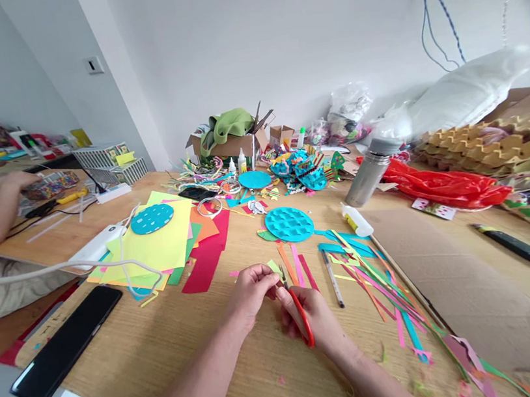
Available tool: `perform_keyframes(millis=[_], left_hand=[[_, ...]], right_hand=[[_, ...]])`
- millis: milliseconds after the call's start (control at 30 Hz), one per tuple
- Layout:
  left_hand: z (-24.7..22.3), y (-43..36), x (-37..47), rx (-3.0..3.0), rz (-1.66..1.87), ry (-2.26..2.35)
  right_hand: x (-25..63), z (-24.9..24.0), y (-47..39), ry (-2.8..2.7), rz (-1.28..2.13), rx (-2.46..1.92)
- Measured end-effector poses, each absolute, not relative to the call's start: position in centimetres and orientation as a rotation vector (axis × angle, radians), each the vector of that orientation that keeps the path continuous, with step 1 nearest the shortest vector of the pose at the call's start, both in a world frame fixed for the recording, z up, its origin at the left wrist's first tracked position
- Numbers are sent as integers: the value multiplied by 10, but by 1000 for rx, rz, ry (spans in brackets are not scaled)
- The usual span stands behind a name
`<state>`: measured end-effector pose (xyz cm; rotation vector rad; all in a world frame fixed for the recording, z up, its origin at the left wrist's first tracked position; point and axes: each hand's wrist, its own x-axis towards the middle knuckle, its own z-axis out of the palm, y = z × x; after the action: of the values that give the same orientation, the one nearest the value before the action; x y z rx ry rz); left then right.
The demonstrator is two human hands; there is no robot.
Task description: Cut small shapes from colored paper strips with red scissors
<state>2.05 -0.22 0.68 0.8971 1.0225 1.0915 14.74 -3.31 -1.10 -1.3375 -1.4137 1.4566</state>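
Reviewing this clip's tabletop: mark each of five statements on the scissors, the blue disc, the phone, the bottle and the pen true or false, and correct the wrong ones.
1. The right hand holds the red-handled scissors, with the left hand beside their blades. True.
2. The blue paper disc with pale marks lies under the yellow paper sheets. False: it lies on top of them.
3. The large black phone lies nearer the person than those sheets. True.
4. The silver metal bottle lies on its side. False: it stands upright.
5. The slim pen with a clear barrel is in the left hand. False: it lies on the wooden table.
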Motion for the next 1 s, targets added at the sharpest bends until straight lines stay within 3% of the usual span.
perform_keyframes(millis=[1000], left_hand=[[2,-1,18,948,1019,947]], right_hand=[[152,-11,-32,-1484,1424,-1339]])
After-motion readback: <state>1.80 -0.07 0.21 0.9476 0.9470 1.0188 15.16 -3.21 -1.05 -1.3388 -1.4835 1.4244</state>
